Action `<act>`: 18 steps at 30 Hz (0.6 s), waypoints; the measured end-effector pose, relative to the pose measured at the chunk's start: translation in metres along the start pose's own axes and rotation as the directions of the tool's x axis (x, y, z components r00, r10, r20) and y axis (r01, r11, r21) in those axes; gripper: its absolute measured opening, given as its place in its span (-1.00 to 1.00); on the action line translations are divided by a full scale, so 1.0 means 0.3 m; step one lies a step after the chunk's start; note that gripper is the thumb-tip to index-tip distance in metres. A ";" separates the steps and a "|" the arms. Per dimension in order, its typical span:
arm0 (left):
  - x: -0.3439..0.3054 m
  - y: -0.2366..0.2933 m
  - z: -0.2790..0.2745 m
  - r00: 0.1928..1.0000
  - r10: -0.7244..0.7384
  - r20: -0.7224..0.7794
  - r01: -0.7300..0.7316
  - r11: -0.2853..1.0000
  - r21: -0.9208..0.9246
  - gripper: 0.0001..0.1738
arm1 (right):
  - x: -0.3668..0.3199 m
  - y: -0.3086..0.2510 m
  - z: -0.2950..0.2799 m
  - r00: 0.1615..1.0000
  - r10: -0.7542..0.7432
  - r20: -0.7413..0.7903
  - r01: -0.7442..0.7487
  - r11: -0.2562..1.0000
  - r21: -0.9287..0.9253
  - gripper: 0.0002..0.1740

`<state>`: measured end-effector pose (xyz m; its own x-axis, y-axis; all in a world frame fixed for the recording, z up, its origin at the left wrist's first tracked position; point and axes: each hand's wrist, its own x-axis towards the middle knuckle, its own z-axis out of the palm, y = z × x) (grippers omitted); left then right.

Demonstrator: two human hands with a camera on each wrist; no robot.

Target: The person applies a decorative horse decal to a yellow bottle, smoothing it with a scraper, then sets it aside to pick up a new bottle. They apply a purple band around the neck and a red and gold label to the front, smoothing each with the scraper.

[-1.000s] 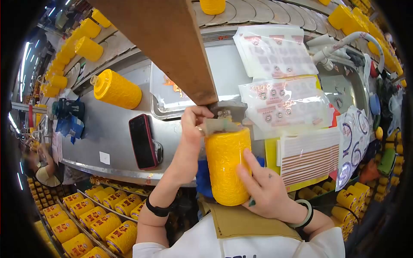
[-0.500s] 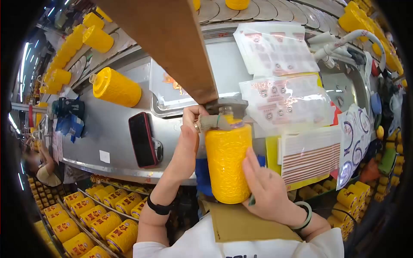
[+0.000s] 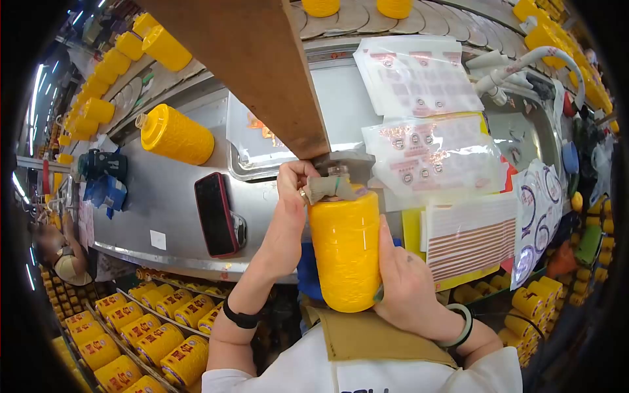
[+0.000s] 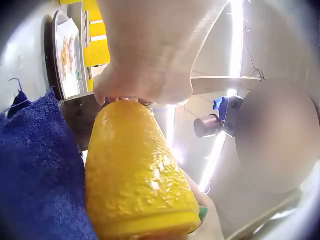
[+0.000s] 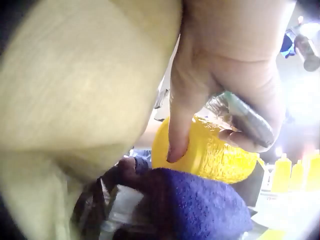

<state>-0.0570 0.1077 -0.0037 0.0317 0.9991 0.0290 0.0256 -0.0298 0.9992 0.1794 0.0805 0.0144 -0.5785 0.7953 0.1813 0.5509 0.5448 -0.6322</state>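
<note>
A yellow textured bottle (image 3: 344,255) stands tilted against the bench edge, its clear neck pointing away from me. At its shoulder my left hand (image 3: 288,203) pinches a grey-beige cloth (image 3: 327,188) with a green stripe, which lies across the base of the neck. My right hand (image 3: 409,288) grips the bottle's right side low down, fingers along its wall. The right wrist view has a translucent green-grey piece (image 5: 245,117) tucked in that palm; I cannot tell its kind. Beneath the bottle is a blue towel (image 5: 205,205).
Another yellow bottle (image 3: 177,134) lies at the left, near a phone (image 3: 217,215). Printed label sheets (image 3: 432,150) cover the right side. A wooden beam (image 3: 262,72) slants down close beyond my hands. Yellow bottles ride the conveyor (image 3: 419,23) behind; boxed ones (image 3: 157,342) stand lower left.
The cloth has bunched and shifted around the bottle's shoulder under my left hand. My right fingers have slid from the bottle's front to its right edge. Conveyor bottles have moved right.
</note>
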 end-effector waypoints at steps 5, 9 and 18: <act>0.008 0.019 0.024 0.999 -0.041 -0.030 0.041 0.999 -0.010 -0.11 | 0.014 -0.077 -0.079 0.975 -0.181 0.127 0.203 0.960 -0.193 -0.11; 0.001 0.071 0.022 0.999 0.046 0.011 -0.047 0.953 0.300 -0.12 | -0.005 -0.028 -0.090 0.977 -0.136 0.166 0.147 0.988 -0.055 0.08; -0.043 -0.008 0.004 0.994 -0.086 -0.066 0.079 0.991 -0.108 -0.08 | -0.020 0.032 0.014 0.984 0.063 0.166 -0.075 0.995 0.070 0.10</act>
<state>-0.0564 0.0950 -0.0066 -0.0371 0.9978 -0.0557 -0.0804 0.0525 0.9954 0.1858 0.0799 0.0041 -0.6347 0.7726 0.0135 0.5494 0.4635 -0.6952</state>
